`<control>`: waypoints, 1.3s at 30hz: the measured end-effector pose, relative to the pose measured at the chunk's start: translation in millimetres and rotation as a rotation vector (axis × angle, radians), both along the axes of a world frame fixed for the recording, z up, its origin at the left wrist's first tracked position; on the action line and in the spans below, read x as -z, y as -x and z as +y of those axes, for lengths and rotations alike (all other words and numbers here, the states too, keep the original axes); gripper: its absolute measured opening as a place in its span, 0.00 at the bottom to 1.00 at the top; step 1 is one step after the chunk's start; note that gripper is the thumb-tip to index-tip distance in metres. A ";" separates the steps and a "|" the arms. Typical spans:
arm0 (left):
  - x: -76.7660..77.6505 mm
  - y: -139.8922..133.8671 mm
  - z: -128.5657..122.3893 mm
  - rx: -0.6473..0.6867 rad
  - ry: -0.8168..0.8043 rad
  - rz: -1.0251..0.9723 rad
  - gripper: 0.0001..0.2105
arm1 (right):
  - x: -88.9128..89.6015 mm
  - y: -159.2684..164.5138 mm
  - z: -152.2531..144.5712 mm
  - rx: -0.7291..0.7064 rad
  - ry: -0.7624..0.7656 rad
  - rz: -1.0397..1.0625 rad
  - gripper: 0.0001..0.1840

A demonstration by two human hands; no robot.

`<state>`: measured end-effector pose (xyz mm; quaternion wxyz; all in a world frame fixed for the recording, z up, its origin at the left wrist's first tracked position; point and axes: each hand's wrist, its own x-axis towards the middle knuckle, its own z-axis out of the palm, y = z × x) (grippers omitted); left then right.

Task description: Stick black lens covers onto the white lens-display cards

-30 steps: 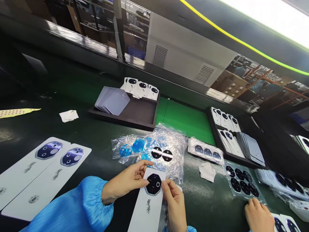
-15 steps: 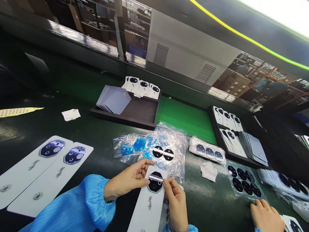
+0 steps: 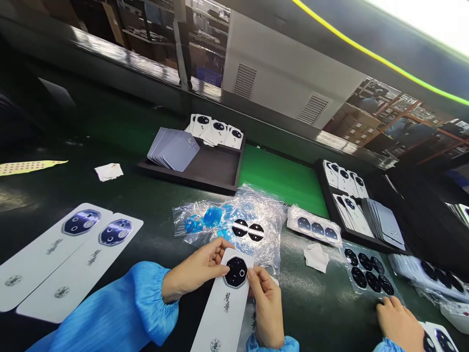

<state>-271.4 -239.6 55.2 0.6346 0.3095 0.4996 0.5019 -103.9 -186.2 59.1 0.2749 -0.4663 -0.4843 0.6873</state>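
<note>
Both hands hold a white phone back panel (image 3: 222,313) with dark characters and a round seal, tilted towards me. On its upper part sits a black octagonal camera lens plate (image 3: 236,272). My left hand (image 3: 200,269) is closed on the top left edge, its thumb at the plate's left rim. My right hand (image 3: 266,303) pinches the right edge, thumb beside the plate. Beneath the right hand another white panel partly shows. Just beyond, two black lens plates (image 3: 248,230) lie on a crumpled clear plastic bag (image 3: 269,210) with blue film pieces (image 3: 212,216).
Two white panels (image 3: 82,269) lie at left. A dark tray (image 3: 216,168) holds grey and white panels; a second tray (image 3: 361,215) is at right. Bagged lens plates (image 3: 372,269) and white paper scraps (image 3: 316,257) lie nearby. A co-worker's hand (image 3: 399,320) rests at lower right.
The panel in my hands has tilted slightly, and the bright reflection across its lens plate is gone. My left thumb has moved a little up and right. The co-worker's hand has shifted slightly left.
</note>
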 end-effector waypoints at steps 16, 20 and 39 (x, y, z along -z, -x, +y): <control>8.2 -10.8 0.1 -0.208 -0.049 0.124 0.18 | -9.9 -2.3 -5.0 0.004 -0.187 -0.155 0.30; 7.3 -10.6 -0.3 -0.216 -0.049 0.109 0.17 | -11.9 -2.6 -8.4 -0.064 -0.103 -0.077 0.29; -18.0 -25.1 -15.1 0.015 -0.084 0.456 0.20 | 14.7 2.0 -23.6 0.190 -0.098 -0.007 0.31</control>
